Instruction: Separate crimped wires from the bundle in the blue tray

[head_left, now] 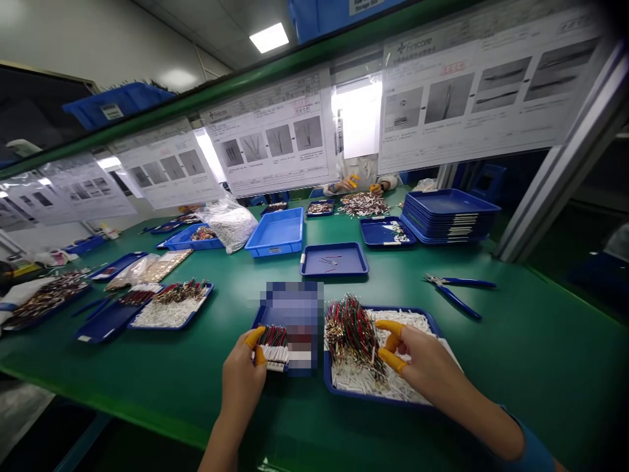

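My left hand (244,370), with yellow finger cots on its fingertips, is at the left edge of a blue tray (264,308). Its thumb and forefinger are apart beside a row of red, black and green wires (275,335) with white sleeves at their near ends. Part of that tray is blurred out in blocks. My right hand (417,354), also in yellow finger cots, hovers with fingers apart at the right side of a heap of loose wires (350,328) with metal ends. The heap lies on many white sleeves (354,383) in a second blue tray (435,321).
Blue-handled pliers (455,292) lie at the right. Behind the hands are a small tray with a few wires (334,260), a blue bin (276,236) and stacked trays (449,213). More filled trays (171,305) stand left. Instruction sheets (270,137) hang above; a co-worker's hands (351,183) show beyond.
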